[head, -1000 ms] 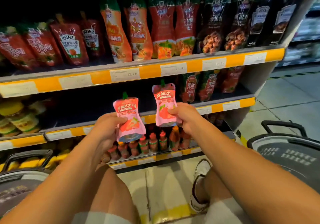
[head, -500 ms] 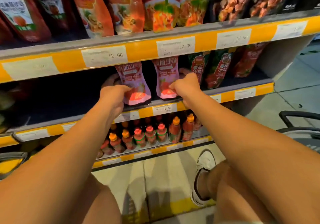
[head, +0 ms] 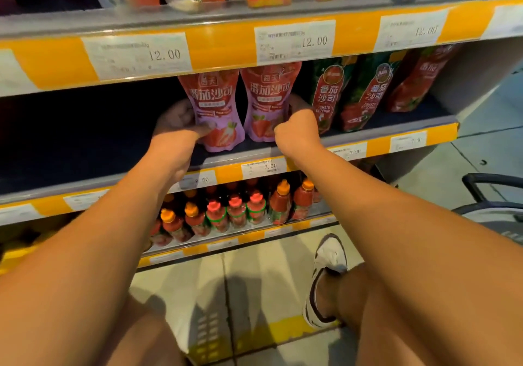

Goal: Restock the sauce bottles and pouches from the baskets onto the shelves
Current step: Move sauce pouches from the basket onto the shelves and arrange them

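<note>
Glossy plastic pouches point(head: 215, 116), metal shelf point(head: 85, 187)

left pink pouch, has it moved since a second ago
Yes. The left pink pouch went from mid-air before the shelves onto the middle shelf, under the 12.00 tag.

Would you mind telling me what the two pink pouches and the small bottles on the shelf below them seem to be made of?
The left pink pouch and right pink pouch look like flexible printed plastic film with a soft sheen: their sides curve and the bases bulge. The small bottles look like clear plastic, since red sauce shows through, with opaque orange and red plastic caps; glass cannot be ruled out.
</note>
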### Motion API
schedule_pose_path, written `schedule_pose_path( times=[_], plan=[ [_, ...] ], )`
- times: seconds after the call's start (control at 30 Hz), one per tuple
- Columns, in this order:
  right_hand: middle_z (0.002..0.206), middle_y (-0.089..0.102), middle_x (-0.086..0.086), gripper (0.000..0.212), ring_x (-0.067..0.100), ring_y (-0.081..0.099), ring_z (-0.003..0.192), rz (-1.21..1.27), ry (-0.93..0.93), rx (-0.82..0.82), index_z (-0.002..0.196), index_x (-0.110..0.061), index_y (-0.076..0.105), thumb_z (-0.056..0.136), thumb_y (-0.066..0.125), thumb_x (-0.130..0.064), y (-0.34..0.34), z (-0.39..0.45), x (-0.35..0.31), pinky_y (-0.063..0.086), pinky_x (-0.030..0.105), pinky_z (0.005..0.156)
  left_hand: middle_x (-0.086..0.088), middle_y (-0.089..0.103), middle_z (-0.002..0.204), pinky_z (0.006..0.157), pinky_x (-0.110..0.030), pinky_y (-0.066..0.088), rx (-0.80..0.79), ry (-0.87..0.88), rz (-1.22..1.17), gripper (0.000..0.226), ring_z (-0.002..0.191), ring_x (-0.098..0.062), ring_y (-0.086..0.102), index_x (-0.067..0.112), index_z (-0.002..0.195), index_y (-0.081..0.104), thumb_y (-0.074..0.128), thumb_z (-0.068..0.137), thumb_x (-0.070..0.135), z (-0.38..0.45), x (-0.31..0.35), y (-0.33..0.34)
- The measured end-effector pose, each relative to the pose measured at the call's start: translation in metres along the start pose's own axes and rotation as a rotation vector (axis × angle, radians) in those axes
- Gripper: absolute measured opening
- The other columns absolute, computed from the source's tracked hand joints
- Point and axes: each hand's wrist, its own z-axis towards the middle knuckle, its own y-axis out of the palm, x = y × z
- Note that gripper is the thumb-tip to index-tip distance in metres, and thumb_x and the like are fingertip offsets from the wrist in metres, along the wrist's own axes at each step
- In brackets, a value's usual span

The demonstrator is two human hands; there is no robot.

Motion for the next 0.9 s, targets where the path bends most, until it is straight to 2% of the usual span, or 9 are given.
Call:
schedule_pose_path(
  times=[0.1,0.13,0.2,0.37,0.47,0.57,0.67,0.8,0.9],
  plan=[
    [0.091,0.061,0.006,0.029,0.021,0.053,0.076,-0.168,-0.002,0.041,0.098,-0.012,0.061,0.085,0.055,0.013,-0.001,0.001,0.003,0.042,0.016,0.061,-0.001,0.072,0.126,0.101,-0.042,0.056,-0.035,0.015,-0.009,0.051,0.117,-0.018,0.069,0.014,0.130,0.062,0.069,0.086,-0.012,0.003,-0.002,-0.004],
    [0.075,0.052,0.001,0.030,0.017,0.042,0.061,-0.231,-0.004,0.071,0.079,-0.018,0.051,0.084,0.057,0.011,-0.003,0.001,0.004,0.032,0.009,0.046,-0.002,0.072,0.127,0.101,-0.042,0.055,-0.044,0.018,-0.012,0.052,0.118,-0.018,0.068,0.012,0.132,0.062,0.069,0.086,-0.012,0.004,-0.002,-0.004],
    [0.062,0.033,-0.002,0.045,0.014,0.026,0.050,-0.316,-0.036,0.113,0.065,-0.021,0.029,0.083,0.058,0.008,-0.007,0.000,0.001,0.021,0.017,0.031,-0.004,0.071,0.129,0.103,-0.044,0.054,-0.058,0.027,-0.004,0.053,0.119,-0.019,0.068,0.012,0.132,0.062,0.071,0.086,-0.012,0.005,-0.002,-0.007],
    [0.056,0.037,0.003,0.043,0.019,0.032,0.046,-0.510,-0.046,0.110,0.059,-0.013,0.032,0.085,0.065,-0.006,-0.020,-0.005,-0.013,0.020,0.028,0.042,-0.003,0.072,0.127,0.107,-0.049,0.051,-0.088,0.075,0.054,0.048,0.120,-0.020,0.067,0.020,0.123,0.065,0.073,0.085,-0.008,0.007,-0.002,-0.016],
    [0.059,0.047,0.004,0.037,0.023,0.043,0.048,-0.483,-0.015,0.093,0.063,-0.012,0.041,0.085,0.070,-0.018,-0.019,-0.008,-0.016,0.029,0.030,0.042,-0.001,0.072,0.124,0.104,-0.044,0.054,-0.077,0.103,0.134,0.048,0.118,-0.016,0.068,0.017,0.127,0.065,0.075,0.086,-0.005,0.005,-0.001,-0.024],
    [0.077,0.071,0.015,0.018,0.030,0.069,0.056,-0.208,0.111,0.031,0.087,0.000,0.063,0.084,0.070,-0.016,-0.004,-0.016,-0.016,0.056,0.041,0.048,0.001,0.072,0.121,0.102,-0.040,0.055,-0.082,0.130,0.281,0.045,0.115,-0.014,0.068,0.020,0.124,0.067,0.082,0.084,0.005,0.001,0.000,-0.029],
    [0.085,0.072,0.021,0.017,0.027,0.071,0.050,-0.119,0.171,0.025,0.097,-0.001,0.057,0.086,0.067,-0.009,0.010,-0.021,-0.011,0.060,0.043,0.050,0.004,0.072,0.119,0.097,-0.034,0.055,-0.066,0.161,0.375,0.044,0.112,-0.012,0.068,0.023,0.122,0.068,0.085,0.082,0.011,-0.001,-0.001,-0.028],
    [0.109,0.068,0.019,0.036,0.046,0.070,0.085,-0.077,0.161,0.035,0.120,-0.010,0.055,0.088,0.067,-0.001,0.016,-0.009,-0.011,0.061,0.056,0.073,0.009,0.071,0.116,0.094,-0.029,0.054,-0.029,0.198,0.389,0.041,0.108,-0.005,0.067,0.026,0.119,0.068,0.084,0.084,0.013,0.004,-0.007,-0.020],
    [0.118,0.065,0.014,0.039,0.039,0.069,0.098,-0.111,0.131,0.008,0.128,-0.012,0.054,0.092,0.064,-0.003,0.014,0.003,-0.008,0.060,0.051,0.084,0.012,0.071,0.112,0.093,-0.031,0.055,-0.010,0.227,0.426,0.041,0.104,0.001,0.066,0.026,0.119,0.068,0.085,0.083,0.017,0.015,-0.012,-0.017]
  ],
)
